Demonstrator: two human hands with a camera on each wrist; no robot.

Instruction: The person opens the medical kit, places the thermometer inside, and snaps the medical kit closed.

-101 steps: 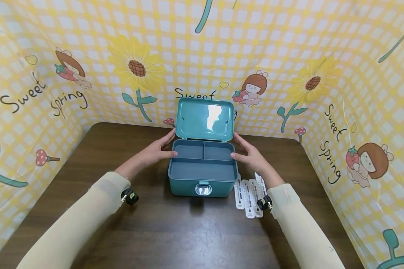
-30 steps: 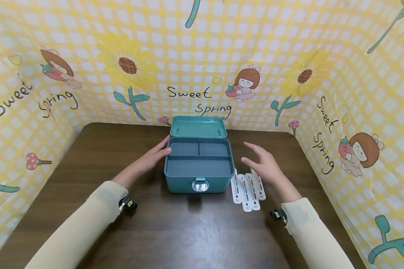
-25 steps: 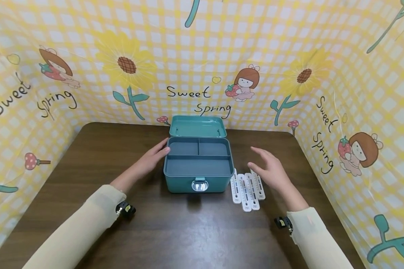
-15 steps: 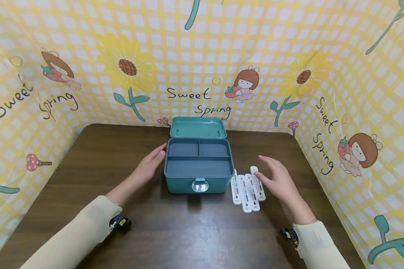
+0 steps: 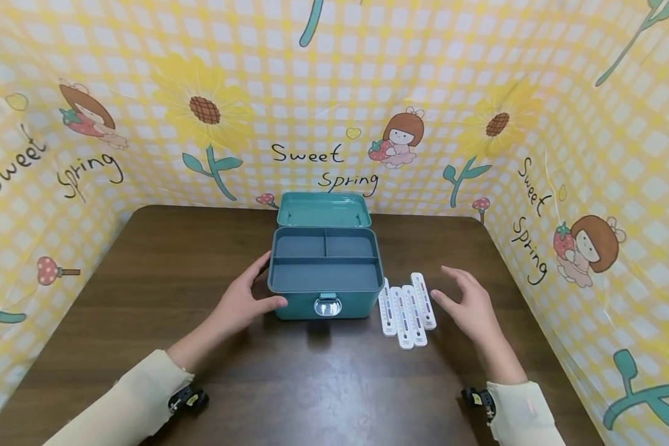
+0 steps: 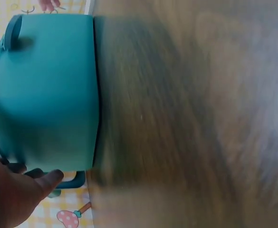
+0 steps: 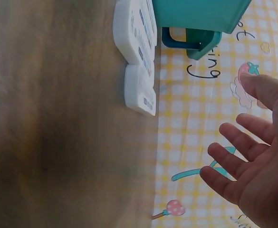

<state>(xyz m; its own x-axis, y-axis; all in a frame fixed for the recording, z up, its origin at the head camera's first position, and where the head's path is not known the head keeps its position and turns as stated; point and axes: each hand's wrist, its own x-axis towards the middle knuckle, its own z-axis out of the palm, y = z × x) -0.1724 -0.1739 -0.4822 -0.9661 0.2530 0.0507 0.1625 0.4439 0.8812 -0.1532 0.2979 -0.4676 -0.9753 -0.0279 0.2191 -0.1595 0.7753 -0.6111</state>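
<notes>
A teal storage box (image 5: 298,306) stands on the table with its lid (image 5: 324,212) tipped back. Its grey inner tray (image 5: 327,272) has three compartments with nothing in them. At the box's left side is my left hand (image 5: 240,303), its thumb by the front left corner; the left wrist view shows its fingers (image 6: 48,182) at the box's side, and whether they press on it I cannot tell. Several white strip thermometers (image 5: 404,316) lie side by side right of the box. My right hand (image 5: 471,306) hovers to their right, fingers spread and holding nothing.
The brown wooden table (image 5: 201,235) is backed by a yellow checked cloth (image 5: 334,93) with flower and girl prints, close behind the lid. A clear latch (image 5: 327,306) is on the box's front. A carrying handle (image 7: 179,42) shows in the right wrist view.
Both hands were at the box's sides; the lid has since leaned further back. My right hand has left the box, moving right past the thermometers. My left hand has slid toward the box's front.
</notes>
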